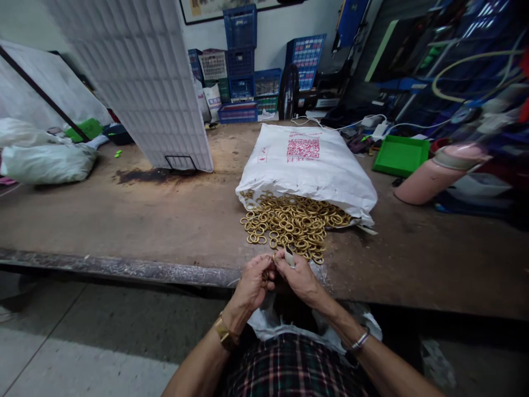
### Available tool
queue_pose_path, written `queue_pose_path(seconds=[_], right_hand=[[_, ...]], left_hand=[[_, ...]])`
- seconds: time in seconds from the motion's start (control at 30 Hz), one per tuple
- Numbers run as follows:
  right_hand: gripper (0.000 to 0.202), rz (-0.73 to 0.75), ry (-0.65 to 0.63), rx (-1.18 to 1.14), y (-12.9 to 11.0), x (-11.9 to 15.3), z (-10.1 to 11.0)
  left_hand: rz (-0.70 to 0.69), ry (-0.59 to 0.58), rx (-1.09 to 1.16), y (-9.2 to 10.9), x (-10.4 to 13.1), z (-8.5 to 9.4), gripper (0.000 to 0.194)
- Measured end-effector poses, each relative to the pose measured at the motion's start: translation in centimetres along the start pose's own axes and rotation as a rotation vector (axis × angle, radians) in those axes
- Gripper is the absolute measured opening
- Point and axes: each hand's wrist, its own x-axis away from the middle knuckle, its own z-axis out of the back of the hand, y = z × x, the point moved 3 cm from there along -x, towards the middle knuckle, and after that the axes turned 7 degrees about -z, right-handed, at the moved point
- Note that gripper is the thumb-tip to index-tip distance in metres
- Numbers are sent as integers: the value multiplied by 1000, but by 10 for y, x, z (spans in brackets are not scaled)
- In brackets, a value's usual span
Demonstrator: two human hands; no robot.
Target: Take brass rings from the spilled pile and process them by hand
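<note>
Brass-coloured rings [289, 220] spill in a heap from the mouth of a white woven sack [281, 165] onto the table. Just in front of them, over the table's near edge, my two hands almost meet. My left hand [253, 281] is closed with brass-coloured rings in its fingers, partly hidden by them. A small tool with a pale handle and dark end, like a short knife [290, 257], is gripped in my right hand [301, 280]. One ring [274, 258] shows between the fingertips of both hands; I cannot tell which hand bears it.
The brown table [124, 220] stretches to both sides. A tall white ribbed panel [157, 82] stands at left behind, near plastic bags [49, 162]. To the right are a green tray [400, 155] and a pink bottle [432, 173]. Blue crates [241, 60] are stacked at the back.
</note>
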Motion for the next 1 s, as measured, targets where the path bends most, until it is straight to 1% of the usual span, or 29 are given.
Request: queue_pose_path(seconds=[0.13, 0.3, 0.5, 0.6, 0.77, 0.9, 1.0], right_hand=[[21, -14, -45, -51, -4, 3, -2], [23, -52, -95, -131, -4, 5, -4], [24, -29, -105, -185, 6, 2, -5], [24, -5, -88, -188, 10, 1, -5], [24, -6, -108, -222, 8, 1, -4], [20, -62, -39, -163, 7, 1, 3], [23, -83, 30, -122, 8, 2, 10]], left_hand=[[29, -9, -28, -2, 0, -1, 35], [14, -49, -15, -7, -1, 0, 35], [-24, -22, -14, -7, -1, -2, 34], [-43, -8, -35, -6, 0, -4, 35], [-85, 16, -76, -7, 0, -6, 36], [-118, 10, -151, -7, 0, -5, 37], [-134, 45, -273, -8, 1, -2, 35]])
